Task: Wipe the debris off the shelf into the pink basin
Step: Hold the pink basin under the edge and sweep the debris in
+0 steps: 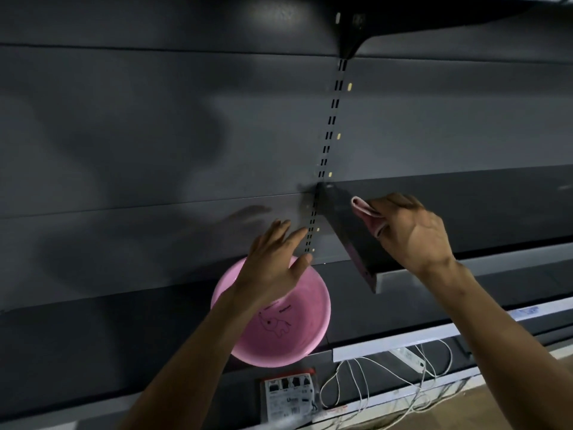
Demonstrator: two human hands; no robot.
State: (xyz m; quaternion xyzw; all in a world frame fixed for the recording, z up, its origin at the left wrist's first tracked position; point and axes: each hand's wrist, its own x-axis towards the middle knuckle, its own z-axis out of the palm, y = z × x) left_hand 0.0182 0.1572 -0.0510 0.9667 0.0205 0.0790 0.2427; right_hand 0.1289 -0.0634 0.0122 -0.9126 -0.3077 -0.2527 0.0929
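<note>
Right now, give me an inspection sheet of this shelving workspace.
Surface: dark shelf on a slotted upright; no debris discernible.
Job's things: pink basin on the lower shelf, below the upper shelf's left end; pink cloth on the shelf top.
Clutter: printed packet below the basin.
Hands: right hand grips the cloth; left hand open, fingers spread above the basin.
Cables: white cords and a power strip, lower right.
Surroundings: dark back panel; another shelf overhead.

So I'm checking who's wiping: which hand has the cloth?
The right hand, gripping the pink cloth on the shelf. The left hand is open and empty.
</note>
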